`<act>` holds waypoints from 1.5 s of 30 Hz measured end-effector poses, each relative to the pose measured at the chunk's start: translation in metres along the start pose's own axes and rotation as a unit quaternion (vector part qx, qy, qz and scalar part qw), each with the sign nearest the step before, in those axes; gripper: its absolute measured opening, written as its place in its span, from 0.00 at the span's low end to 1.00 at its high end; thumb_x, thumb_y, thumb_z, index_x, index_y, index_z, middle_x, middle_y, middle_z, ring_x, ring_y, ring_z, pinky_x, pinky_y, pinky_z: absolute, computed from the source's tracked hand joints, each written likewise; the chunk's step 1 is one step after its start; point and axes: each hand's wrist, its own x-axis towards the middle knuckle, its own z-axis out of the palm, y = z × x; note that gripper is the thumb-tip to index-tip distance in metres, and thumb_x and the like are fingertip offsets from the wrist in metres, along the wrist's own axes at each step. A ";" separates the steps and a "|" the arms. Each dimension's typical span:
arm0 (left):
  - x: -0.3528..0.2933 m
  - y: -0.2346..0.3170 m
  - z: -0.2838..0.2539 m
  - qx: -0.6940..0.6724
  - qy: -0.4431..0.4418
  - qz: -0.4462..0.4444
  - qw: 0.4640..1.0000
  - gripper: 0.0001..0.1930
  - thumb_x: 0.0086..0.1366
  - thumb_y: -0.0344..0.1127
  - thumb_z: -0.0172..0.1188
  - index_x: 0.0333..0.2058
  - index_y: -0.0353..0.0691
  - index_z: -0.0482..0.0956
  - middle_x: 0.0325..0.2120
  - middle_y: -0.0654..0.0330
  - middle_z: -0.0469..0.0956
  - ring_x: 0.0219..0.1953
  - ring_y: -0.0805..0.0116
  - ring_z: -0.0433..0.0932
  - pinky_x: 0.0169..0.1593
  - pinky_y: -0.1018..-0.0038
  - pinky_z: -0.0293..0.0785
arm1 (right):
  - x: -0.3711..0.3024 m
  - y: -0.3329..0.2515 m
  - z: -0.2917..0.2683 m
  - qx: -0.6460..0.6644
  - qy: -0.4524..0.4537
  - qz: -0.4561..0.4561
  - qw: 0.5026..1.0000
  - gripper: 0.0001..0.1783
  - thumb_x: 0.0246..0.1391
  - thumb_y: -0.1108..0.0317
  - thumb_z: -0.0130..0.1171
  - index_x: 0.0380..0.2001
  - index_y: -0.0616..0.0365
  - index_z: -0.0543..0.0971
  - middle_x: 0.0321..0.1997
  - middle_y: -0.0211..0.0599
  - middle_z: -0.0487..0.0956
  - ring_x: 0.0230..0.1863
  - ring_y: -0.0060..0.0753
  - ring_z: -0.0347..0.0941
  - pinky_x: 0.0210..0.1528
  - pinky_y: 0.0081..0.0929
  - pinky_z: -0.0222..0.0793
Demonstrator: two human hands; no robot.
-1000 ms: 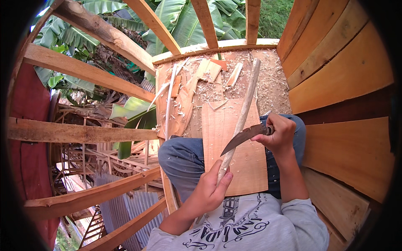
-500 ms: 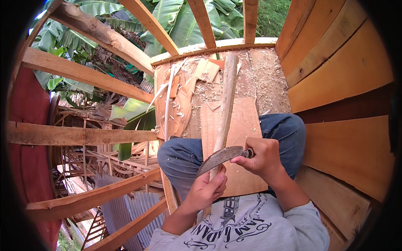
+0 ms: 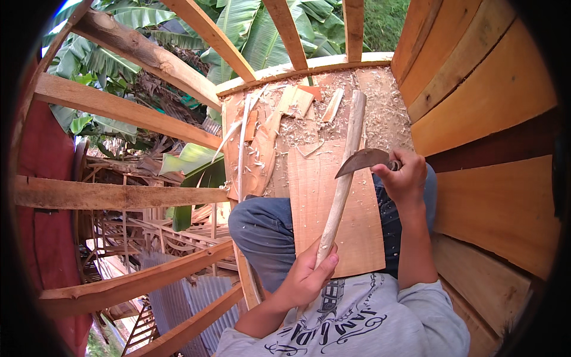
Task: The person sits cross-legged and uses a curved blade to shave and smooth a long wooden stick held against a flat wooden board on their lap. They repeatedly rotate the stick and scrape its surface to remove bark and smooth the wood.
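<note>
My left hand (image 3: 310,273) is closed around the near end of a long wooden stick (image 3: 339,205), low in front of my shirt. The stick slants away and to the right over a flat wooden board (image 3: 312,205) lying across my lap. In my right hand (image 3: 406,175) is the dark handle of a curved knife (image 3: 364,159). Its blade points left and lies across the stick about midway along; the far part of the stick has a rougher, greyer surface.
Wood shavings (image 3: 380,113) litter the plank floor beyond my knees. Offcuts (image 3: 264,146) and thin strips lie at the left. A slatted wooden railing (image 3: 125,194) runs along the left and far sides; a plank wall (image 3: 493,208) rises at the right. Banana leaves hang outside.
The knife has moved away from me along the stick, from beside my left hand to about midway. The stick has shifted right and nearer, and its tilt has increased.
</note>
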 end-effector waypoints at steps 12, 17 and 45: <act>0.006 0.005 0.000 0.025 0.058 0.035 0.997 0.08 0.68 0.38 0.45 0.34 0.40 0.62 0.16 0.70 0.57 0.14 0.85 0.53 0.16 0.85 0.49 | -0.051 -0.043 -0.011 0.082 -0.115 -0.106 0.984 0.39 0.31 0.28 0.60 0.07 0.55 0.64 0.06 0.32 0.62 0.09 0.35 0.64 0.14 0.29 0.58; 0.004 0.001 -0.001 0.207 0.070 0.087 0.972 0.06 0.66 0.34 0.48 0.33 0.38 0.63 0.19 0.69 0.59 0.18 0.84 0.57 0.21 0.84 0.55 | -0.026 -0.017 0.006 0.069 -0.068 -0.010 0.995 0.42 0.32 0.25 0.57 0.07 0.59 0.64 0.06 0.35 0.61 0.08 0.35 0.60 0.13 0.30 0.55; 0.000 -0.006 -0.008 0.333 0.129 0.106 0.928 0.08 0.64 0.31 0.52 0.31 0.35 0.63 0.14 0.58 0.65 0.17 0.73 0.65 0.22 0.73 0.62 | -0.008 0.019 -0.039 0.137 -0.045 0.105 0.984 0.41 0.42 0.30 0.55 0.08 0.62 0.62 0.07 0.41 0.59 0.10 0.39 0.56 0.16 0.33 0.52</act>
